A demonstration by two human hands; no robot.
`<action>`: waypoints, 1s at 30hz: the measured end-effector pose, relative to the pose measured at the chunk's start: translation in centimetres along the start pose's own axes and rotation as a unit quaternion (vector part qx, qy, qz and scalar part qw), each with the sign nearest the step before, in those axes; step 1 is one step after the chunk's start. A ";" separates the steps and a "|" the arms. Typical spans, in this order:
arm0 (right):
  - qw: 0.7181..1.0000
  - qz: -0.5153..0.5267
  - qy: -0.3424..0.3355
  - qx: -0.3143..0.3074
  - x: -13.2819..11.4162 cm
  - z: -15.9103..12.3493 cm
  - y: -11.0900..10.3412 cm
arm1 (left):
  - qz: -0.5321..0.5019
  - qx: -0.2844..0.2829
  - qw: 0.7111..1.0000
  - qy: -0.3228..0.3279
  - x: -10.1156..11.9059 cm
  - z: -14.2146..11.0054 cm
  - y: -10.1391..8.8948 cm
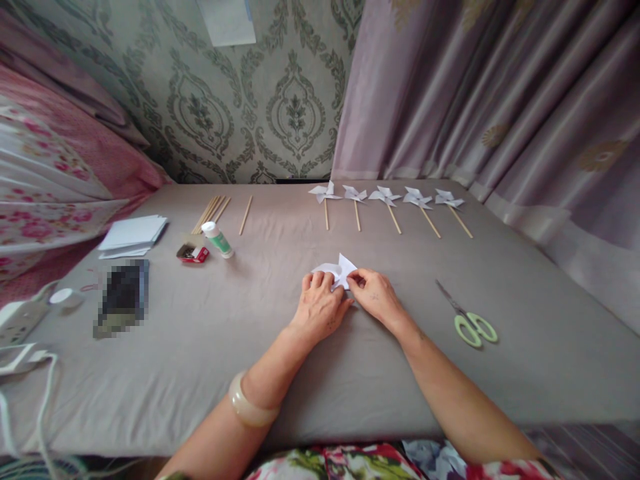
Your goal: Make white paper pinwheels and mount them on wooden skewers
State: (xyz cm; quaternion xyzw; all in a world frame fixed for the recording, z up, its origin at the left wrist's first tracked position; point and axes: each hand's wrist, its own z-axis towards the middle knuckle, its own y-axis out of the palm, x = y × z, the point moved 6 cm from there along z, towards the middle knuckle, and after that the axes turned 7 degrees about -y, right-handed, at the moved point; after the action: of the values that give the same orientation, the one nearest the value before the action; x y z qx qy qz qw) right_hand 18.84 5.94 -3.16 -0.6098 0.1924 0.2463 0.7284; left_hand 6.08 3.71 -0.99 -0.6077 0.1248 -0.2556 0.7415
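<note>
A white paper pinwheel (342, 269) without a stick lies on the cloth-covered table between my hands. My left hand (321, 301) presses down on its near left side, fingers bent over the paper. With thumb and fingertips together, my right hand (373, 290) pinches the paper's right edge. One pointed blade stands up between the two hands. Part of the pinwheel is hidden under my left fingers. Green-handled scissors (467, 317) rest on the cloth to the right of my right hand.
Several finished pinwheels on sticks (385, 196) line the far edge. At left are wooden sticks (206, 215), a glue stick (218, 240), a small red box (193, 253), stacked paper (133, 237), a blurred dark object (125, 293) and a power strip (23, 319) with cables.
</note>
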 end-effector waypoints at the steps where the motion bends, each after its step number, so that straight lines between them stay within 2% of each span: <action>1: 1.000 0.000 -0.006 -0.001 -0.1 0.0 0.0 | 0.000 0.001 1.000 0.000 0.0 0.0 0.0; 8: 0.997 -0.046 -0.067 -0.018 -1.5 -0.4 -0.1 | 0.001 0.003 1.000 0.002 0.0 -0.1 0.1; 21: 0.989 -0.113 -0.072 -0.063 -2.1 -0.7 0.2 | 0.003 0.007 1.000 0.002 0.1 -0.2 0.1; 25: 0.979 -0.135 -0.109 -0.104 -2.7 -0.5 -0.1 | 0.000 0.007 1.000 0.001 0.2 -0.3 0.1; 30: 0.952 -0.180 -0.168 -0.184 -3.7 0.9 -0.6 | -0.030 0.003 1.000 -0.004 0.0 -0.4 -0.2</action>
State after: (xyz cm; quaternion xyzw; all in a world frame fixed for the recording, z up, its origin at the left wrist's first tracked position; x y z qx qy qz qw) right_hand 16.18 6.24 -0.37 -0.7075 -0.0937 0.2410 0.6577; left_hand 5.85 3.31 -0.91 -0.6103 0.1026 -0.2757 0.7355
